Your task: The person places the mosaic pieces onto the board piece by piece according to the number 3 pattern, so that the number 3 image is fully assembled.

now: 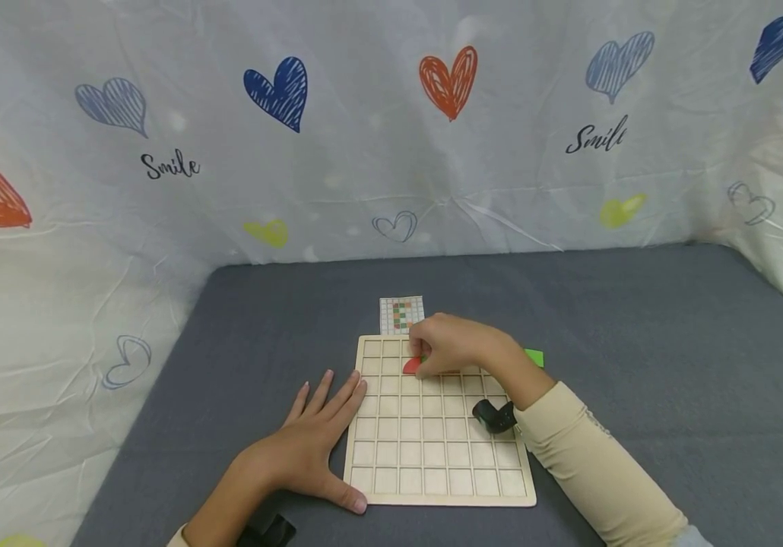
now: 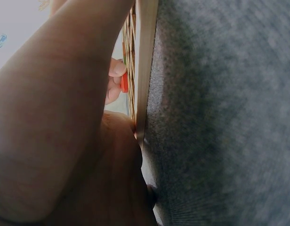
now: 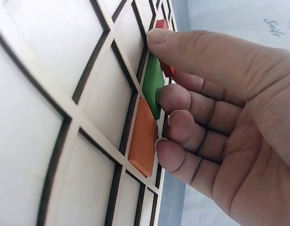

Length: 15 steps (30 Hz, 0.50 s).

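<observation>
A wooden grid board (image 1: 432,456) lies flat on the table. My right hand (image 1: 453,342) reaches over its far rows and pinches a small red piece with a rounded side (image 1: 411,366) between thumb and index finger. In the right wrist view a green piece (image 3: 153,89) and an orange piece (image 3: 144,141) sit in neighbouring grid cells beside the curled fingers; the hand mostly covers them in the head view. My left hand (image 1: 309,452) lies with spread fingers along the board's left edge, thumb at the near left corner.
A small card with a coloured grid pattern (image 1: 401,313) lies just beyond the board's far edge. A bright green piece (image 1: 535,357) shows past the right forearm, beside the board. Dark grey cloth (image 1: 672,365) covers the table, and a white printed curtain (image 1: 364,167) hangs behind.
</observation>
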### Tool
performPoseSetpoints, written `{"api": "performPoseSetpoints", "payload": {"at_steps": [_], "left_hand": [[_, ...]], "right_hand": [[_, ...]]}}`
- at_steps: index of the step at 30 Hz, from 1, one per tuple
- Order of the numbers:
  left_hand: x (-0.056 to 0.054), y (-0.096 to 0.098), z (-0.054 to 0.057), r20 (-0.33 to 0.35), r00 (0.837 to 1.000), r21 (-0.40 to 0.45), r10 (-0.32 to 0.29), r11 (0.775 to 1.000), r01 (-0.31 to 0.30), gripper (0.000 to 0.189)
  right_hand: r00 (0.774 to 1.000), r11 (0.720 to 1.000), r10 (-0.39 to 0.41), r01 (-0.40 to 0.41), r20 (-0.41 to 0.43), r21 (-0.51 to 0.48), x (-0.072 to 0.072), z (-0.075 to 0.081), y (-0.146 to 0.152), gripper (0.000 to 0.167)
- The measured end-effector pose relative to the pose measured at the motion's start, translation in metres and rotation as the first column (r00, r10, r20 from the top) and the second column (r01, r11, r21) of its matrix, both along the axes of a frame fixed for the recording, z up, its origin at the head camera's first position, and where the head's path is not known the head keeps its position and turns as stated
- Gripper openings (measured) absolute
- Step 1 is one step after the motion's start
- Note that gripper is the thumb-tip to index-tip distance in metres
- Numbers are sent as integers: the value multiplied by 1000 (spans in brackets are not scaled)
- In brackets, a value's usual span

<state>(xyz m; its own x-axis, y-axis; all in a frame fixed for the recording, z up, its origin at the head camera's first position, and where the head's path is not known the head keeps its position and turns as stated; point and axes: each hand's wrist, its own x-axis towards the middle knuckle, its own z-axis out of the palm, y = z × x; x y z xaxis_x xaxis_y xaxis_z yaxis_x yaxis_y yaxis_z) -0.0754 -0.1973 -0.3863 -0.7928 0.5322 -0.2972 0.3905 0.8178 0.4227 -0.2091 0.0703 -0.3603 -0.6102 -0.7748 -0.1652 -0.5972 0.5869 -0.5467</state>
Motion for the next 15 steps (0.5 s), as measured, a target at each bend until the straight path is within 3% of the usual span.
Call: {"api": "performPoseSetpoints", "payload": {"at_steps": [15], "left_hand": [[0,-1,-3,-19,1000,-4,-10,1000,10,142]], "right_hand": [[998,999,2,-5,64,50,-3,6,-6,18]]}}
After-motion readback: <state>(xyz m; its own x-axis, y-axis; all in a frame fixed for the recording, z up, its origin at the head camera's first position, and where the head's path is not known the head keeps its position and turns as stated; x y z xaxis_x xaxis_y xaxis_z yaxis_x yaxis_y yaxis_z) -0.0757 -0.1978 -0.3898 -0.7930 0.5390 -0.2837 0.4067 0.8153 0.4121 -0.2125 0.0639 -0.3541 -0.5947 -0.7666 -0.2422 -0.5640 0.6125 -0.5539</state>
